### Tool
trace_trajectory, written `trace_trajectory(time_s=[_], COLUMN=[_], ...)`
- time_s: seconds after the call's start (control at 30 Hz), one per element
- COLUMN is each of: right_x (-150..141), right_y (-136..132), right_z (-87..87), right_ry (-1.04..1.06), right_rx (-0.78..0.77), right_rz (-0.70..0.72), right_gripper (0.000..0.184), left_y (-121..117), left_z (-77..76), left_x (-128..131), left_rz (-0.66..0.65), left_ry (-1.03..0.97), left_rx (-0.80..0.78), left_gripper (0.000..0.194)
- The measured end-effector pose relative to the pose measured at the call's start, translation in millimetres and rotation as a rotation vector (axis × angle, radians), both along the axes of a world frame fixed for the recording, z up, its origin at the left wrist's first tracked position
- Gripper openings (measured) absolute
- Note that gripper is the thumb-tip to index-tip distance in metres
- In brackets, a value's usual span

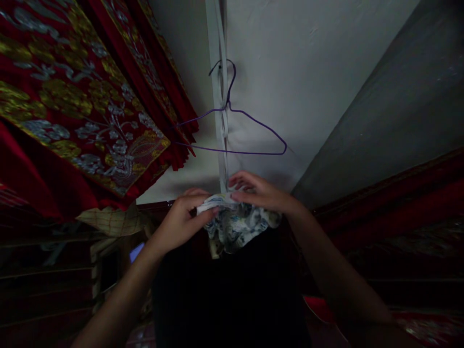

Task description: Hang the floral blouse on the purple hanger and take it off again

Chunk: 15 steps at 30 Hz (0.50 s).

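A bunched, ruffled piece of fabric (241, 224), white with blue and grey patterning, hangs between my hands close to my body. My left hand (186, 215) grips its left edge, with the thumb on the near side and the fingers behind. On the other side, my right hand (259, 193) has its fingers curled and a fingertip pressed to the fabric's upper edge. Above the hands, a purple wire hanger (253, 153) hangs bare against the wall. A pale strap (223, 166) runs down the wall past the hanger to the fabric.
A red cloth with gold and silver embroidery (83, 96) hangs at the upper left, overlapping the hanger's left end. Behind is a pale wall (290, 63). Dark red fabric (398, 193) lies along the right. At the lower left is a slatted wooden structure (47, 270), dimly lit.
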State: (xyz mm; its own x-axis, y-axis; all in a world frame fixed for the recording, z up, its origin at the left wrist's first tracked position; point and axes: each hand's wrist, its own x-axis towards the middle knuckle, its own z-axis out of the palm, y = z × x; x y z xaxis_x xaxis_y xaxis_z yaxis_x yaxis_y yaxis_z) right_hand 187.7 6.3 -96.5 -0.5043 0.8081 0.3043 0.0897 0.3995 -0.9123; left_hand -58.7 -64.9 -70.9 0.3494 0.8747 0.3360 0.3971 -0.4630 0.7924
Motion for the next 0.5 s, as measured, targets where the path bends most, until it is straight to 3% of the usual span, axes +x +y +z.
trace_trajectory(time_s=[0.1,0.2,0.27,0.37,0.5], right_x=[-23,-26,-18,-3,8], right_y=[-14,-14,-3,27,66], right_z=[-3.7,-1.5,1.6,5.5,8.2], right_ry=[-0.205,-0.252,-0.216,-0.158,-0.192], right_rx=[0.001,-0.036,-0.042,-0.034,0.212], right_rz=[0.393,0.498,0.408,0.235,-0.234], right_gripper=[0.03,0.025,0.019,0.01,0.011], left_y=[-5,-5,-4,-3,-6], left_z=[8.9,10.8,12.2,18.3,29.3], left_x=[7,-6,-21,-43,-59], left_rz=[-0.028,0.013,0.068,0.123,0.184], left_ry=[-0.218,-0.355,-0.365,-0.189,0.006], left_rx=[-0.255,-0.391,-0.398,-0.352,-0.232], left_gripper=[0.025,0.031,0.033,0.035,0.034])
